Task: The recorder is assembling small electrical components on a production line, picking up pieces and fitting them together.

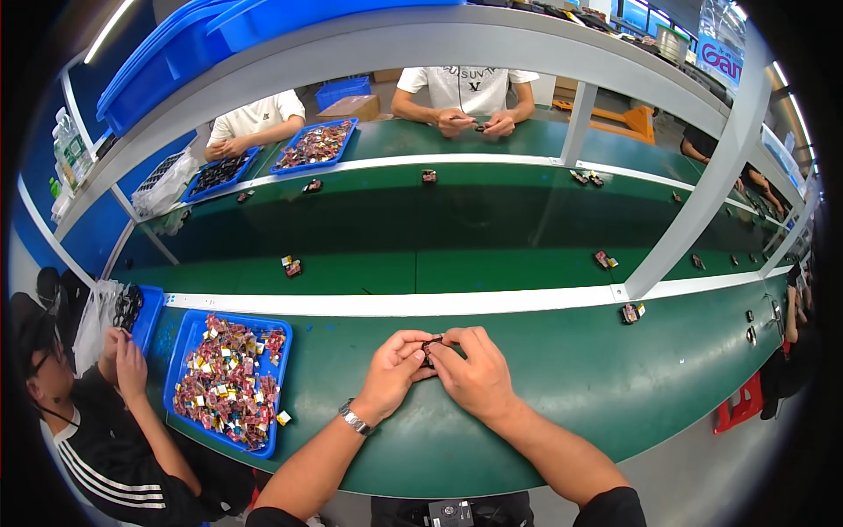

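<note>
A: How far along does the work look?

B: Somewhere in the middle of one piece, I'd judge. The small dark component (428, 349) is pinched between both hands, just above the green matte surface (562, 378), so it is neither set down nor passed on yet.

A: And what is done?

B: Several similar small dark-and-red pieces (291, 267) lie spaced out on the green conveyor belt (492, 263) beyond the white divider strip (421, 303), one (630, 312) close to the strip on the right. Those look finished and sent off, though I can't confirm who placed them.

A: What is left?

B: Plenty. The blue plastic tray (186, 351) to the left is heaped with small red, yellow and white parts (228, 382).

A: The hands themselves?

B: The left hand (392, 369), with a silver metal wristwatch (355, 417), curls its thumb and forefinger onto the piece from the left. The right hand (474, 373) meets it from the right, fingertips pressed on the same piece. Both forearms come in from below, wrists hovering low over the surface.

A: Anyone nearby?

B: A person in a black striped jacket (105, 448) sits at the left, hands at a clear plastic bag (97, 321).
</note>
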The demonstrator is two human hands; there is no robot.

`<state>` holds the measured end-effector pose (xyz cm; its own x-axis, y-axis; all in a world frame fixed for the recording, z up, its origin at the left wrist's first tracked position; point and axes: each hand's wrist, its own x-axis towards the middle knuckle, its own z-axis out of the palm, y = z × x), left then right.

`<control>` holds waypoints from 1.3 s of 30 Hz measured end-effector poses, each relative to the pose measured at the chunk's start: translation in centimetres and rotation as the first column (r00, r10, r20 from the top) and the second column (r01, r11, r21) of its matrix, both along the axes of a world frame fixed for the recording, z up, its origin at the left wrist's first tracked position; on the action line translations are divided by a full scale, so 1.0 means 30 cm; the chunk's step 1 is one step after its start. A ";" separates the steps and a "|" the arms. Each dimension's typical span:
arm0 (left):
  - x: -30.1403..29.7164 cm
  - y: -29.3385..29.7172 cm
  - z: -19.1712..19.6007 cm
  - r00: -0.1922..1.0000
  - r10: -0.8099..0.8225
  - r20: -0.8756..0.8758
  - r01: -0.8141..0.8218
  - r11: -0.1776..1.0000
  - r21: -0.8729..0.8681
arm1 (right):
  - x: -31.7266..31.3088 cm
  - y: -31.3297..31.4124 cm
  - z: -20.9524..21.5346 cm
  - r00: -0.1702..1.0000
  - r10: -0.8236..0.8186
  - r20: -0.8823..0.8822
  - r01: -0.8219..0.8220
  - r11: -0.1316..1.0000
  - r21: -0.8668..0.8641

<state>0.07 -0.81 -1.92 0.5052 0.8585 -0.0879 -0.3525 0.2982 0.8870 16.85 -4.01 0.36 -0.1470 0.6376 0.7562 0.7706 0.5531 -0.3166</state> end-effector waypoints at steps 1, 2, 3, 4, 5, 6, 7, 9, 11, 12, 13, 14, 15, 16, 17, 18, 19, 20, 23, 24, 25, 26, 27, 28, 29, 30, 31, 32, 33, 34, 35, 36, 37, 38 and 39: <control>0.001 -0.001 0.001 1.000 -0.005 -0.001 0.005 1.000 -0.001 | -0.001 -0.001 0.000 1.000 -0.002 -0.014 0.002 1.000 0.001; 0.001 -0.002 0.002 1.000 -0.002 0.017 0.002 1.000 0.004 | -0.001 -0.001 0.000 1.000 -0.005 -0.016 0.005 1.000 0.002; 0.002 -0.003 0.002 0.999 0.001 0.036 -0.002 1.000 0.008 | -0.001 -0.002 -0.001 1.000 0.005 -0.031 -0.005 1.000 -0.008; 0.005 -0.005 -0.001 0.999 -0.002 0.033 0.002 1.000 0.008 | -0.001 -0.004 -0.002 0.999 0.014 -0.046 -0.015 1.000 -0.017; 0.006 -0.006 -0.003 1.000 0.025 0.013 -0.025 0.999 0.022 | -0.003 -0.005 0.001 0.999 0.011 -0.049 -0.012 1.000 -0.014; 0.008 -0.008 -0.004 0.999 0.051 -0.006 -0.051 0.998 0.037 | -0.005 -0.007 0.003 0.995 0.041 -0.092 -0.044 0.998 -0.036; 0.007 -0.011 -0.004 0.999 0.049 -0.010 -0.049 0.998 0.039 | -0.005 -0.008 0.004 0.988 0.069 -0.136 -0.077 0.995 -0.057; 0.006 -0.012 -0.008 0.995 0.092 -0.044 -0.090 0.995 0.038 | 0.001 -0.006 0.002 0.970 0.092 -0.224 -0.116 0.989 -0.095; 0.010 -0.010 -0.019 0.993 0.107 -0.053 -0.105 0.993 0.052 | 0.002 -0.006 -0.007 0.944 0.109 -0.310 -0.156 0.979 -0.131; 0.012 -0.008 -0.026 0.990 0.126 -0.058 -0.122 0.990 0.065 | 0.000 -0.005 -0.017 0.923 0.105 -0.369 -0.178 0.969 -0.170; 0.013 -0.008 -0.033 0.991 0.121 -0.060 -0.117 0.991 0.063 | -0.002 -0.004 -0.026 0.899 0.098 -0.426 -0.203 0.957 -0.207; 0.013 -0.008 -0.029 0.989 0.129 -0.074 -0.123 0.989 0.088 | -0.001 -0.003 -0.023 0.898 0.098 -0.430 -0.202 0.958 -0.203; 0.013 -0.008 -0.025 0.987 0.138 -0.087 -0.128 0.985 0.112 | 0.000 -0.002 -0.020 0.898 0.107 -0.427 -0.209 0.957 -0.199; 0.016 -0.010 -0.018 0.987 0.137 -0.090 -0.126 0.985 0.116 | 0.001 -0.001 -0.017 0.898 0.116 -0.425 -0.216 0.957 -0.195; 0.018 -0.011 -0.015 0.987 0.137 -0.087 -0.126 0.984 0.124 | 0.000 0.001 -0.021 0.897 0.115 -0.427 -0.216 0.957 -0.195; 0.019 -0.011 -0.014 0.987 0.137 -0.084 -0.125 0.983 0.132 | -0.001 0.002 -0.025 0.894 0.102 -0.437 -0.208 0.957 -0.203; 0.019 -0.005 -0.017 0.987 0.136 -0.086 -0.123 0.983 0.133 | -0.001 0.004 -0.026 0.891 0.088 -0.446 -0.200 0.957 -0.211; 0.013 -0.002 -0.025 0.991 0.112 -0.069 -0.103 0.986 0.130 | -0.005 0.003 -0.025 0.889 0.088 -0.450 -0.202 0.956 -0.211; 0.004 -0.001 -0.026 0.997 0.068 -0.028 -0.065 0.990 0.123 | 0.000 0.001 -0.012 0.920 0.069 -0.386 -0.148 0.973 -0.177; 0.005 -0.002 -0.022 0.999 0.047 0.000 -0.047 0.992 0.119 | 0.008 0.001 -0.011 0.938 0.087 -0.336 -0.143 0.979 -0.145; 0.007 -0.004 -0.016 0.999 0.045 0.001 -0.045 0.992 0.121 | 0.015 0.000 -0.009 0.954 0.103 -0.283 -0.140 0.984 -0.112; 0.006 -0.007 -0.010 0.999 0.036 0.006 -0.037 0.995 0.094 | 0.019 0.000 -0.007 0.953 0.105 -0.283 -0.141 0.984 -0.110; 0.006 -0.008 -0.006 1.000 0.028 0.013 -0.029 0.997 0.068 | 0.021 0.000 -0.004 0.968 0.093 -0.234 -0.120 0.987 -0.106; 0.006 -0.006 -0.007 0.999 0.029 0.013 -0.030 0.997 0.070 | 0.023 0.000 -0.002 0.980 0.080 -0.183 -0.100 0.990 -0.101; 0.005 -0.007 -0.009 1.000 0.023 0.018 -0.024 0.997 0.066 | 0.023 -0.001 -0.002 0.980 0.083 -0.182 -0.103 0.990 -0.100; 0.005 -0.008 -0.011 1.000 0.017 0.022 -0.019 0.998 0.063 | 0.022 -0.003 -0.002 0.987 0.075 -0.139 -0.091 0.990 -0.110; 0.005 -0.008 -0.012 1.000 0.020 0.023 -0.021 0.998 0.063 | 0.021 -0.004 -0.002 0.993 0.068 -0.094 -0.079 0.990 -0.119; 0.006 -0.008 -0.012 1.000 0.017 0.020 -0.018 0.998 0.062 | 0.020 -0.004 -0.001 0.993 0.068 -0.092 -0.079 0.990 -0.119; 0.006 -0.007 -0.012 1.000 0.014 0.016 -0.015 0.998 0.061 | 0.019 -0.005 0.000 0.996 0.060 -0.069 -0.068 0.990 -0.124; 0.004 -0.005 -0.017 1.000 0.014 0.018 -0.016 0.998 0.061 | 0.018 -0.005 0.001 0.998 0.051 -0.045 -0.057 0.990 -0.129; 0.003 -0.003 -0.024 1.000 0.012 0.004 -0.012 0.998 0.062 | 0.018 -0.004 0.004 0.998 0.052 -0.042 -0.057 0.990 -0.128; 0.002 -0.002 -0.027 1.000 0.009 -0.010 -0.008 0.998 0.064 | 0.019 -0.002 0.007 0.998 0.061 -0.033 -0.065 0.993 -0.103; 0.002 -0.004 -0.025 1.000 0.010 -0.008 -0.009 0.998 0.065 | 0.019 -0.001 0.010 0.997 0.070 -0.023 -0.072 0.994 -0.079; 0.002 -0.004 -0.021 1.000 0.010 -0.016 -0.009 0.998 0.062 | 0.019 0.000 0.009 0.997 0.071 -0.022 -0.073 0.994 -0.077; 0.002 -0.003 -0.019 1.000 0.011 -0.024 -0.009 0.998 0.059 | 0.018 0.000 0.007 0.997 0.071 -0.010 -0.072 0.995 -0.072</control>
